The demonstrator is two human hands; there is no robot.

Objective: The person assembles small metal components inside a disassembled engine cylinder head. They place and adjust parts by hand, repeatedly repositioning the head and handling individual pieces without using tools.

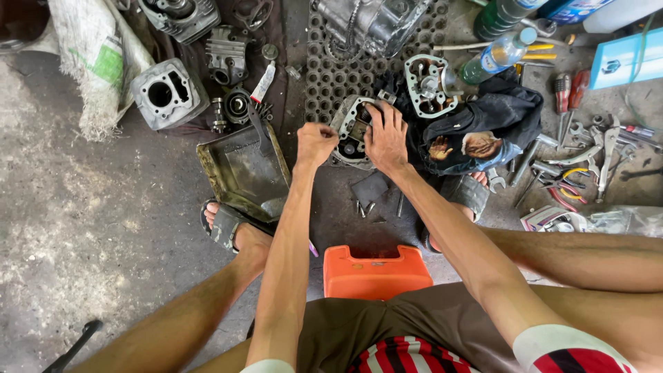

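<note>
A grey metal engine cylinder head (349, 131) lies on the concrete floor in front of me. My right hand (387, 138) rests flat on its right side, fingers spread over the casting. My left hand (315, 143) is closed in a fist at the head's left edge; whether it grips a small tool or part is hidden. A second cylinder head (429, 85) with a gasket-shaped rim sits just beyond, on a dark cloth (497, 117).
A dirty metal tray (243, 169) lies left by my sandalled foot (228, 224). An engine cylinder (166, 93) and parts are at upper left, an engine block (369, 24) on a rubber mat ahead. Wrenches and pliers (587, 162) are scattered right. An orange stool (376, 273) is below me.
</note>
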